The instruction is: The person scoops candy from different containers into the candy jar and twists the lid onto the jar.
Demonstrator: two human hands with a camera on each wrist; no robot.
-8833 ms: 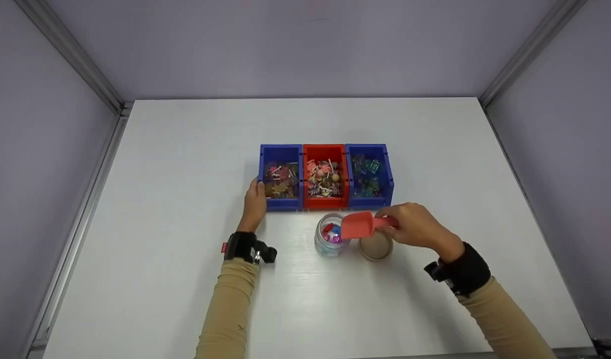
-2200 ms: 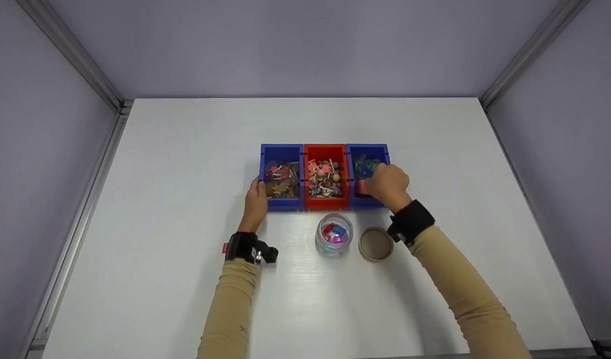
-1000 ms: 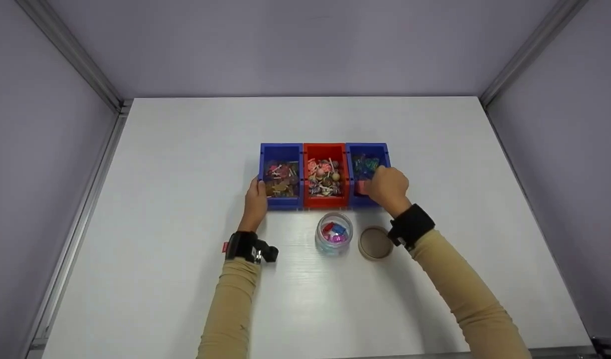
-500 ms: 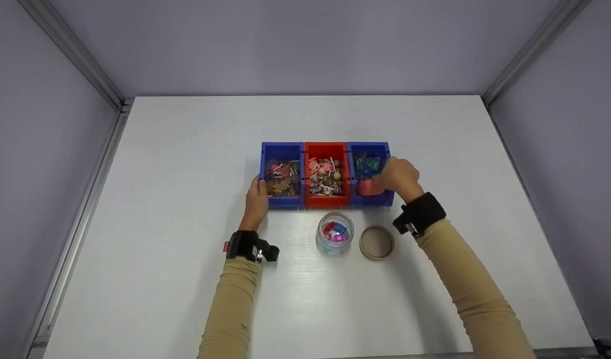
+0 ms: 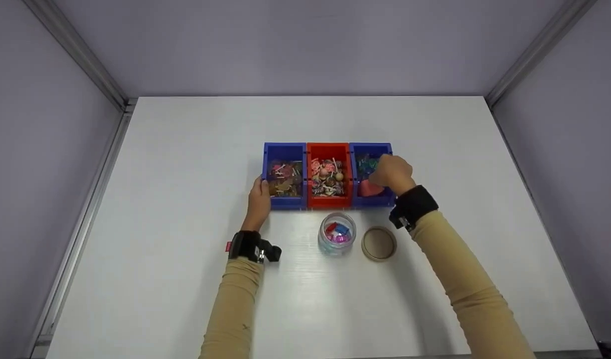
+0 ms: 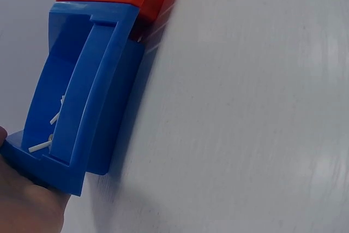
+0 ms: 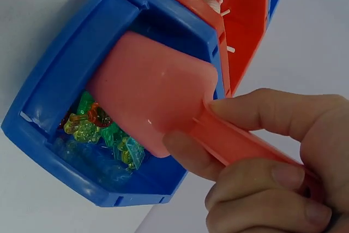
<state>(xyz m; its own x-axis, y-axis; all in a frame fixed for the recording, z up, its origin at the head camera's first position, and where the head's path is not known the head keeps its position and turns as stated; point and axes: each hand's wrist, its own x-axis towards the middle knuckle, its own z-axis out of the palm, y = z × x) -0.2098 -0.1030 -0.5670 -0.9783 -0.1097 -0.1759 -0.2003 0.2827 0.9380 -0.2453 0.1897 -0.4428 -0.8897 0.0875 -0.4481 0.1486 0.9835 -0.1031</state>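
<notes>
My left hand (image 5: 258,202) grips the outer side wall of the left blue bin (image 6: 101,88), a fingertip over its rim. Lollipops and yellowish pieces lie in that bin. My right hand (image 5: 394,173) holds a pink-red scoop (image 7: 155,88) by its handle, thumb on one side and fingers curled around. The scoop's blade is down inside the right blue bin (image 7: 71,175), beside clear green, yellow and blue plastic gems (image 7: 90,129). Whether the blade carries any gems is hidden. In front of the bins stands a clear jar (image 5: 337,247) with red, blue and pink gems inside.
Between the blue bins sits a red bin (image 5: 329,201) filled with small lollipops (image 5: 328,177). A round tan lid (image 5: 379,244) lies right of the jar, below the right forearm. All stand on a white table (image 5: 161,224) with grey walls at the back and sides.
Earlier the right hand held the scoop over the jar; since then it has moved up and right into the right blue bin. There it shifts slightly. The left hand keeps its place.
</notes>
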